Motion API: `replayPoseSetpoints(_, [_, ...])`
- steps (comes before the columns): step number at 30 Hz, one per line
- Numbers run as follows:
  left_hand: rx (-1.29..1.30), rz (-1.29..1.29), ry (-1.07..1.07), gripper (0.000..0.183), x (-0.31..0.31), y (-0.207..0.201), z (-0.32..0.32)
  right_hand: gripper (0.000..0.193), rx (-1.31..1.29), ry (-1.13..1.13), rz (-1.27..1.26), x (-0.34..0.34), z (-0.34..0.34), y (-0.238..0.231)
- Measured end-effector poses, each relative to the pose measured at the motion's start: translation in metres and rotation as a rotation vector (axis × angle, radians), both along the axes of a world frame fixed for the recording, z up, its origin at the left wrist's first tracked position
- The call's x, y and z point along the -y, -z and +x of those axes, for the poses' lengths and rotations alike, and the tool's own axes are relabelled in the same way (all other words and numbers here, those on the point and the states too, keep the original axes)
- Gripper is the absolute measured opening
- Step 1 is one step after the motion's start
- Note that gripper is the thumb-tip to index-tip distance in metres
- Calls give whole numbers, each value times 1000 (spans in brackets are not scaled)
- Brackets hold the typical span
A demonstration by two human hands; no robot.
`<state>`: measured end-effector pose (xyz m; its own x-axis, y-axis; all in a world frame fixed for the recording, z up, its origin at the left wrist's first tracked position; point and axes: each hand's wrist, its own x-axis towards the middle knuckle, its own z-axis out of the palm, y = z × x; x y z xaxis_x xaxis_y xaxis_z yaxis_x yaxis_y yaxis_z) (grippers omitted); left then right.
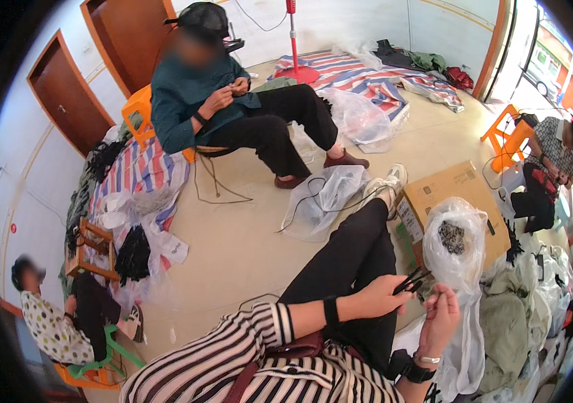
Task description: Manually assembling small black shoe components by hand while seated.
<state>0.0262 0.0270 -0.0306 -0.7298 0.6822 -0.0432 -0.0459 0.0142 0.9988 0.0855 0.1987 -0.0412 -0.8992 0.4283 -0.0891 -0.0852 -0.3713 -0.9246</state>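
Note:
My left hand [386, 295] is closed round a few thin black strips [410, 282], possibly cords, whose ends stick out past the fingers. Close beside it, my right hand [442, 314] is raised with thumb and fingertips pinched together; whatever is between them is too small to make out. Just beyond both hands, a clear plastic bag [439, 258] stands open on a cardboard box [458, 185]. Inside the bag lies a heap of small dark and pale pieces [452, 238].
Olive cloth [507, 329] and plastic bags are piled at the right. Clear plastic [327, 201] and a dark cord lie by my shoe [387, 185]. A co-worker [199, 101] sits ahead; others sit at far left and far right. Striped sheeting [360, 74] covers parts of the floor.

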Motion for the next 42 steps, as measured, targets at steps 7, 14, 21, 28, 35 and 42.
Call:
replayPoseSetpoints(7, [327,-34,-117,17,25,4,-33,12,148,-119,55,33,-52,-1])
replayPoseSetpoints(14, [355,-161,120,20,19,39,-59,12,321,-243,90,19,-84,14])
replayPoseSetpoints(21, [520,-243,207,21,6,58,-78,15,401,-353,-42,11,-81,44])
replayPoseSetpoints(28, [599,-289,98,21,-3,75,-80,12,395,-375,-95,1,-96,65])
replayPoseSetpoints(35, [599,-260,57,24,-18,76,-85,16,417,-380,-20,-12,-96,62])
replayPoseSetpoints(42, [591,-368,63,28,-22,71,-86,17,384,-146,-78,-11,-97,51])
